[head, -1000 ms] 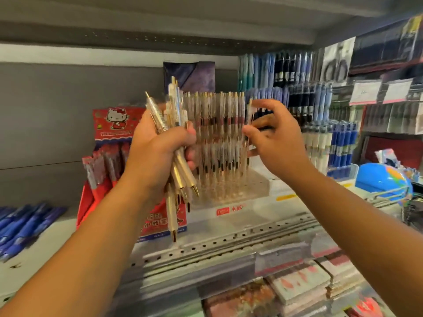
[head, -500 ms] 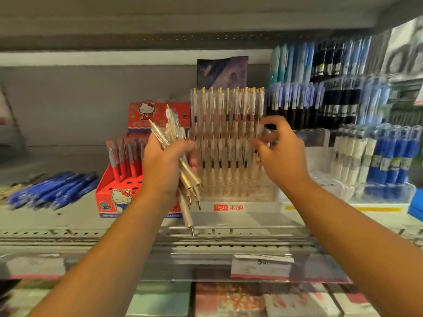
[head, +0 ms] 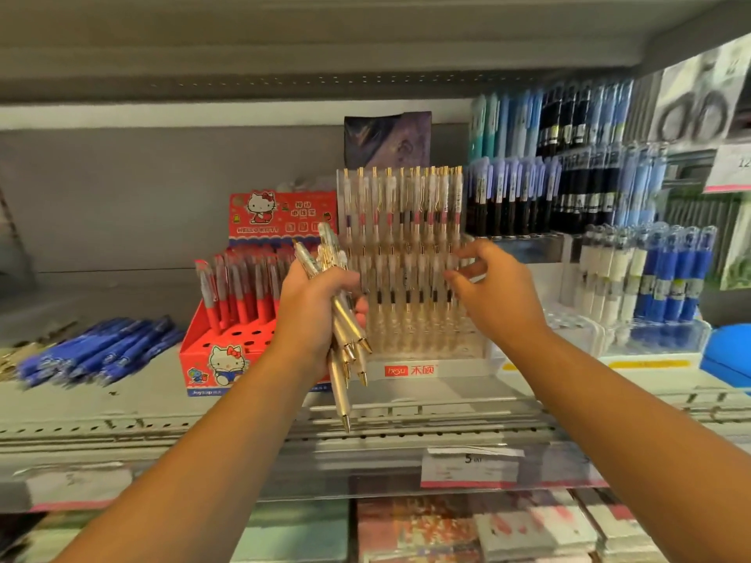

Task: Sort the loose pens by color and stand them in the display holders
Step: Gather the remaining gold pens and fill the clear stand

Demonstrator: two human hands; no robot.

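Observation:
My left hand [head: 311,314] grips a bundle of clear pens with gold tips [head: 343,331], tips pointing down, just left of a clear tiered display holder [head: 430,351] full of matching pens standing upright. My right hand [head: 493,294] is at the holder's right side, fingers spread and curled near a pen in the front rows; whether it touches one is unclear. Loose blue pens [head: 101,351] lie in a pile on the shelf at far left.
A red cartoon-cat display box [head: 211,359] with red pens stands left of the clear holder. Blue, black and white pens fill racks [head: 589,188] at the right. A shelf edge with price tags [head: 471,467] runs below; notebooks lie underneath.
The view has shifted so the shelf sits more level. My right hand has dropped slightly along the holder's right side. My left hand keeps the bundle.

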